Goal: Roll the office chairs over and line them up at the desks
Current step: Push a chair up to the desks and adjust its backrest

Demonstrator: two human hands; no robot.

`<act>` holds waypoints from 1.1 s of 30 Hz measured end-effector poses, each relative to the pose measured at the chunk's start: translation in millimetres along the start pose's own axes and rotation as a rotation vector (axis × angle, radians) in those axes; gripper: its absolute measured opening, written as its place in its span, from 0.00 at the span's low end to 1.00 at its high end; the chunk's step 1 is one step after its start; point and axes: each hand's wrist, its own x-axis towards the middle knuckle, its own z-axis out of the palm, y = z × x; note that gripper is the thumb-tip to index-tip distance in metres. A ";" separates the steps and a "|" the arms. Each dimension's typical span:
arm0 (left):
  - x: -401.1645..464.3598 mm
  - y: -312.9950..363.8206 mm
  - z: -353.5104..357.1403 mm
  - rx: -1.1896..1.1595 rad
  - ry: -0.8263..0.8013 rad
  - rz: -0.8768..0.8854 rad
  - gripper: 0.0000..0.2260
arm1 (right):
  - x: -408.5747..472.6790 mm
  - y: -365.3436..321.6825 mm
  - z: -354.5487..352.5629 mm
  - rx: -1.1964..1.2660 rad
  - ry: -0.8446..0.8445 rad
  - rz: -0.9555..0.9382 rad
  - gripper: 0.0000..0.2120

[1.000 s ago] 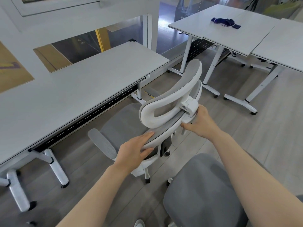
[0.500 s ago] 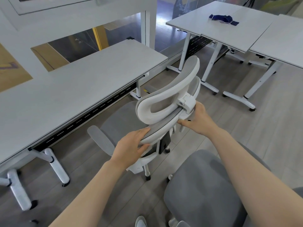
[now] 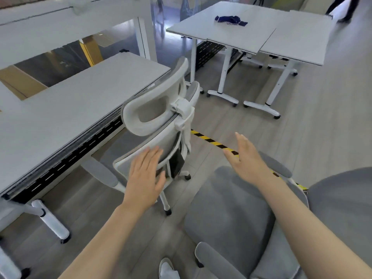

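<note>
A white office chair (image 3: 161,109) with a grey mesh back and headrest stands pushed up to the long grey desk (image 3: 66,109) on the left, its seat partly under the desktop. My left hand (image 3: 146,176) hovers open just behind its backrest, fingers spread, holding nothing. My right hand (image 3: 246,158) is open too, lifted off the chair and over the floor to its right. A second chair (image 3: 231,216), grey-cushioned with grey armrests, sits close in front of me at the lower right.
Two more grey desks (image 3: 251,35) on white wheeled legs stand at the back right, one with a dark blue cloth (image 3: 230,20) on it. Yellow-black tape (image 3: 211,140) crosses the wooden floor. A glass partition runs behind the long desk. My white shoe (image 3: 168,268) shows below.
Both hands have let go of the white chair's backrest and drawn back, open. The chair now stands closer to the long desk, and the view has shifted so the tape shows.
</note>
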 end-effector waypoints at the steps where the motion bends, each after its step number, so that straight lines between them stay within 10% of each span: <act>1: -0.6 13.2 5.2 -0.005 -0.026 0.030 0.26 | -14.6 11.5 -7.4 -0.012 0.019 0.023 0.35; 23: -99.0 385.4 150.8 -0.419 -0.859 0.548 0.31 | -322.6 185.4 -160.0 -0.151 0.591 0.091 0.24; 33: -144.8 440.3 158.3 -0.307 -1.168 0.660 0.52 | -373.6 246.7 -174.7 0.100 0.317 0.300 0.52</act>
